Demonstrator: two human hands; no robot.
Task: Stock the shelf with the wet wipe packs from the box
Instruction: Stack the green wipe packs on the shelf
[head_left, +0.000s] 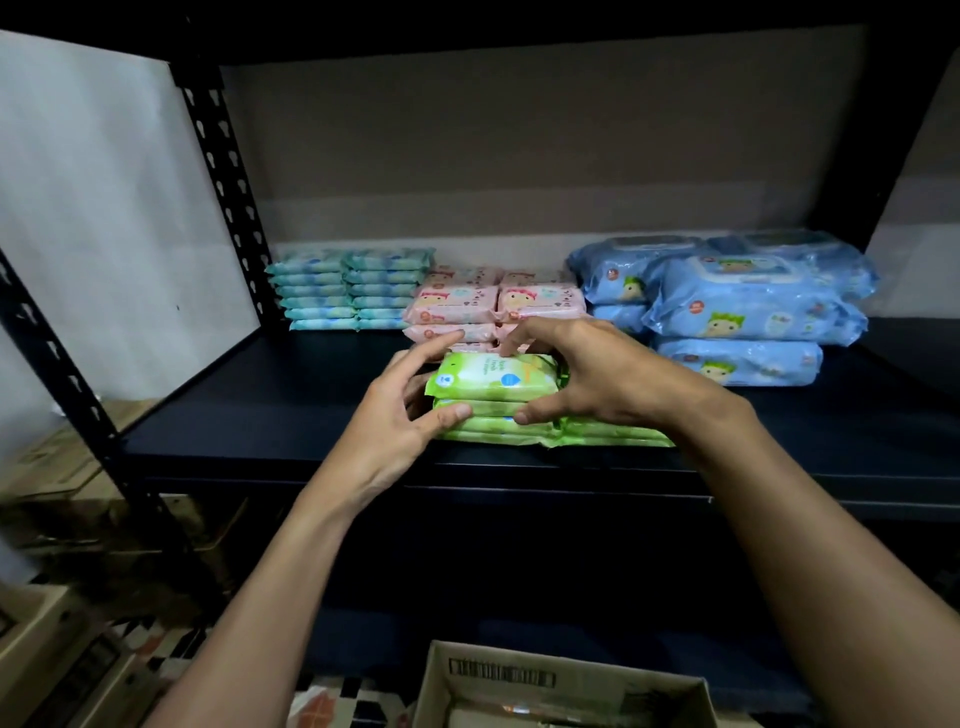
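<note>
**Hands square up the green stack**

Left hand (410, 410) cups the left end of the green packs (493, 382), thumb on the front face, fingers curved over toward the back. Right hand (587, 374) mirrors it on the right end, thumb low on the front and fingers over the top. Held between them, the stack sits near the front edge of the shelf (260, 405), just ahead of the pink packs (457, 306).

To my eye the step is truing the pile and easing it back. Press evenly from both ends so the slick wrappers don't slide apart. Bring in the lower green edges that jut rightward under the right wrist, and stop before nudging the pink ones.

Along the back run teal packs (353, 288), the pink, then blue packs (743, 306). Pink and blue show a cartoon child's face. The top green pack carries small print and a blue badge, too blurred to read, and no brand is legible anywhere. Below, the box (519, 691) bears a barcode (501, 673) whose digits are unreadable.
</note>
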